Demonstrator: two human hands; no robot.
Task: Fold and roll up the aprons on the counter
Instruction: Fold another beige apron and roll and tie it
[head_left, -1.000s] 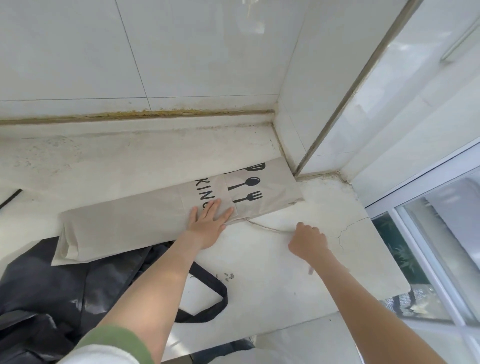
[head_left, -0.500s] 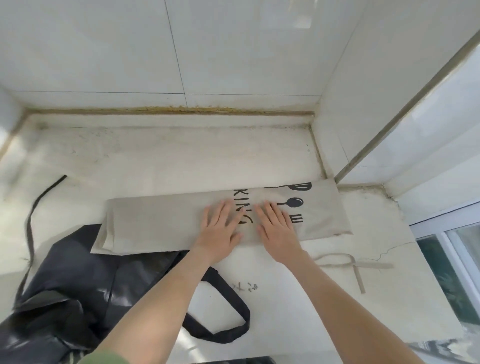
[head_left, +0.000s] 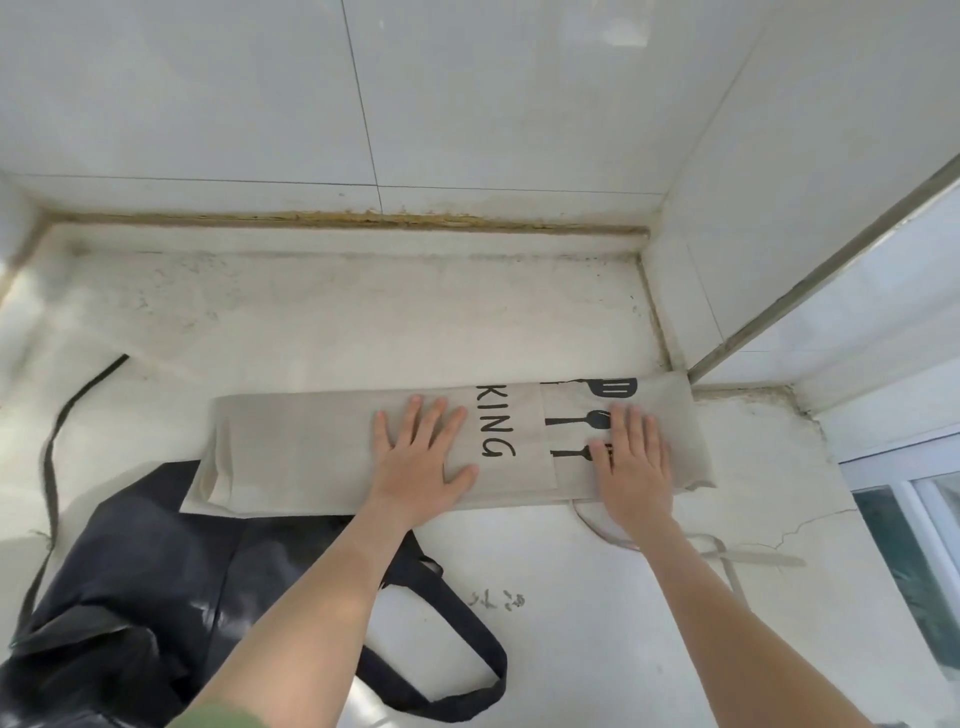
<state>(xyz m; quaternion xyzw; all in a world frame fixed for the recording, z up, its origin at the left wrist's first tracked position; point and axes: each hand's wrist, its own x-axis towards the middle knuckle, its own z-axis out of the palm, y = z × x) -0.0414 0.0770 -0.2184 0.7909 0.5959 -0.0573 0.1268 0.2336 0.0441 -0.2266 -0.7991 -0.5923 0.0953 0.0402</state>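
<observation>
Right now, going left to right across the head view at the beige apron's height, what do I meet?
Black strap → beige apron, plain folded end → left hand, flat on it → KING lettering → right hand, flat on it → beige tie strap on the counter.

Both hands (head_left: 422, 462) (head_left: 631, 460) flat, fingers spread

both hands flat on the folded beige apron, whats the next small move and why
Probably curl the right end over to start the roll: the beige apron already lies as a flat narrow strip, right hand near that end, left hand mid-strip.
</observation>
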